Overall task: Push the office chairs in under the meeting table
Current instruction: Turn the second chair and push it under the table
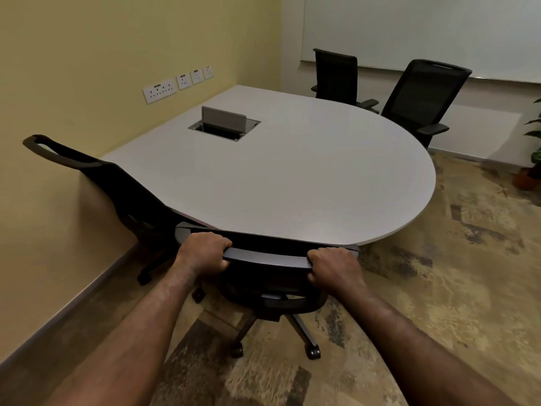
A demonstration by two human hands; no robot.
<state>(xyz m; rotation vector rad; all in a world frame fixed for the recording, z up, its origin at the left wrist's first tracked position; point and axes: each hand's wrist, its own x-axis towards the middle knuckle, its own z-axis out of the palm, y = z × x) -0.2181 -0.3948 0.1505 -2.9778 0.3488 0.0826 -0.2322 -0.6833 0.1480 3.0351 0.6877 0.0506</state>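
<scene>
A grey meeting table (307,177) with a rounded end fills the middle. Directly below me, a black office chair (266,259) has its backrest top against the table's near edge, its seat hidden under the top. My left hand (202,250) and my right hand (332,266) both grip the top bar of that backrest. A second black chair (117,189) stands at the left, its back leaning out from the table. Two more black chairs, one (336,76) and another (421,95), stand at the far side.
A yellow wall with power sockets (159,90) runs along the left, close to the left chair. An open cable box (224,126) sits in the tabletop. A whiteboard (424,30) hangs on the far wall. A potted plant (531,168) stands at the right edge. Patterned carpet (453,273) extends right.
</scene>
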